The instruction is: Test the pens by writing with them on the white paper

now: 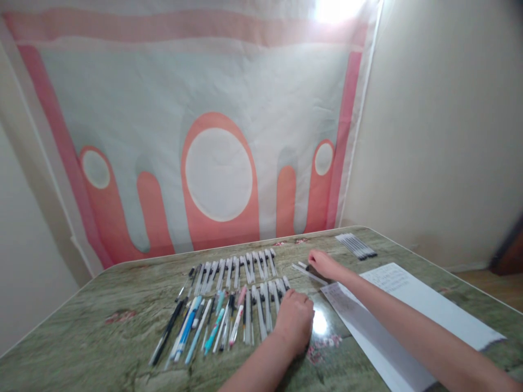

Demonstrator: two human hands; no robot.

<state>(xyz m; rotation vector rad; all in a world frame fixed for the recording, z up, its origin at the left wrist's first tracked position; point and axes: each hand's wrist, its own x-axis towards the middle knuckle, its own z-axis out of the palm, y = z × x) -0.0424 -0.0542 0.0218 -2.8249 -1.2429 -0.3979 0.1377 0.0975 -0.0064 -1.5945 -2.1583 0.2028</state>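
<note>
My left hand (295, 320) is closed, knuckles up, at the right end of the near row of pens. Right beside it lie pens with clear, whitish barrels and dark clips (267, 307). What its fingers hold, if anything, is hidden under the hand. Farther out, my right hand (324, 265) is closed in a fist over the table. Thin whitish sticks, like pens or refills (309, 274), lie under and beside it. Whether it grips one of them cannot be made out. My right forearm crosses above a white sheet of paper (433, 305).
A far row of clear-barrelled pens (235, 272) lies behind mixed coloured pens (204, 326). A bundle of thin, dark-tipped sticks (355, 246) rests at the back right. The table (122, 343) is green and marbled; a pink and white cloth (220, 81) hangs behind it.
</note>
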